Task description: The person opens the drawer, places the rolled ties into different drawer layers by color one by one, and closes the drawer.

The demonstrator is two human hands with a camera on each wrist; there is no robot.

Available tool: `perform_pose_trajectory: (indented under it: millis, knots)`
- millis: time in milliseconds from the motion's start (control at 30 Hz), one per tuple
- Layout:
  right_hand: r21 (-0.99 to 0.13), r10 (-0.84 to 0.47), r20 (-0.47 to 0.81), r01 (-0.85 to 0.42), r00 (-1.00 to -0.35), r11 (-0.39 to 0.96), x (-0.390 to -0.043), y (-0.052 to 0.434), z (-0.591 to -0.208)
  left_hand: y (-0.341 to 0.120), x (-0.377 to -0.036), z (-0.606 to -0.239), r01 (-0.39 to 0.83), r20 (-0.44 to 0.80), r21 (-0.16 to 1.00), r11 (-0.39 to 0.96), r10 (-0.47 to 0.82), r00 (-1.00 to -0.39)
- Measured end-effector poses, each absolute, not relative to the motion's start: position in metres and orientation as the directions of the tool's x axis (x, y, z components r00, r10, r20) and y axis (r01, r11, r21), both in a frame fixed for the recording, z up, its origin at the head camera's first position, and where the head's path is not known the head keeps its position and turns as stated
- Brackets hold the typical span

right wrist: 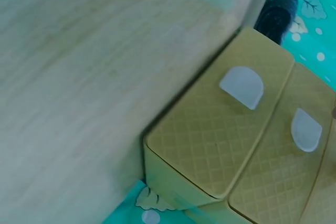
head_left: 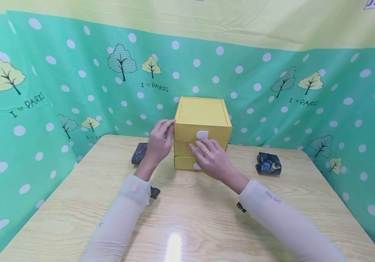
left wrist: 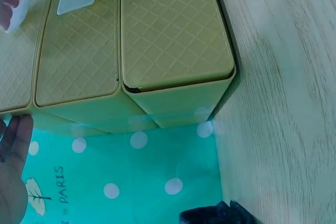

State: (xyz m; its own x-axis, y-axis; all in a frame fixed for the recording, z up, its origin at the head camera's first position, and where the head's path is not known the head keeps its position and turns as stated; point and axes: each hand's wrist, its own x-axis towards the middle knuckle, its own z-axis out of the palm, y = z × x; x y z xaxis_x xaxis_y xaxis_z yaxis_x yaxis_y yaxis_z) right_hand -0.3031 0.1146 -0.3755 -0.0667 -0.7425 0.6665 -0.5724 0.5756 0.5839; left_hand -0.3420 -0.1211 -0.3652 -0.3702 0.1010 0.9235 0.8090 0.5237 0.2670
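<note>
Table (head_left: 187,218): wood-grain top, nearest me; the box stands at its far edge, by the backdrop.
Right hand (head_left: 211,159): in front of the box, over the middle drawer's front. Fingers lie fairly straight and close together, tips at that drawer's handle; whether they hook the handle I cannot tell.
Left hand (head_left: 158,143): against the box's left side at the upper corner. Fingers lightly bent, thumb apart from them, pressing on the wall rather than wrapped round it.
Box (head_left: 202,127): yellow, three stacked drawers, each with a white half-round handle (head_left: 202,135); all fronts look near flush.
Doing it well: I judge the left hand should brace the box so it does not slide toward me, while the right gets fingertips properly under the handle and draws straight out, level, without twisting.
Left pouch (head_left: 139,153): dark, patterned, just left of the box, behind my left hand.
Right pouch (head_left: 268,163): dark, patterned, well right of the box.
Backdrop (head_left: 76,80): green, dotted, behind the box.
</note>
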Motion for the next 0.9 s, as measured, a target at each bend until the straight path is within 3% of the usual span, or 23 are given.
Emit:
perform_pose_trajectory:
  millis: [900]
  knots:
    - [0.584,-0.782,0.589,-0.561,-0.205,0.586,-0.310,0.111,-0.400,-0.121,-0.339,-0.364,0.807,0.919,0.270,0.525,0.108,-0.378]
